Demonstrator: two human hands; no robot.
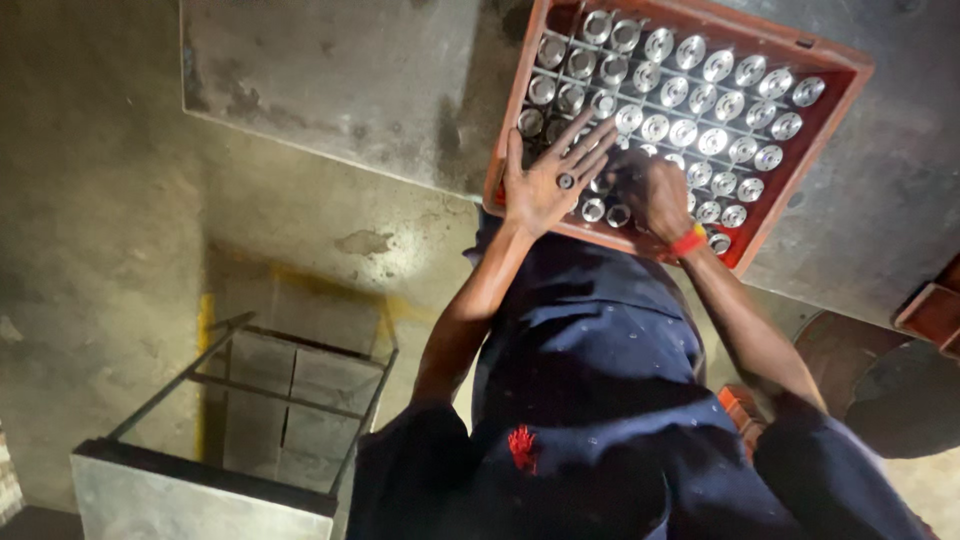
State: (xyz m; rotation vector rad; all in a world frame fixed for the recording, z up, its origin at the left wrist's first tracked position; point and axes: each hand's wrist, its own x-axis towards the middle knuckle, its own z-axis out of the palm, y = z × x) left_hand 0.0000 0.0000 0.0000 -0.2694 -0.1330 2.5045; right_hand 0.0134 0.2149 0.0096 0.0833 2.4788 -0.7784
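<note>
Dim concrete bench (330,90) carries a red crate (840,70) of shiny metal parts (700,100). Left hand (545,180) spread flat, palm up, one small part (566,181) lying on it; right hand (655,190) curled down among the near rows, grip unclear.

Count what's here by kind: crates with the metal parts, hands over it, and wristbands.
Red crate holding round metal parts: 1
Hands, left hand and right hand: 2
Red wristband: 1
Total: 4
</note>
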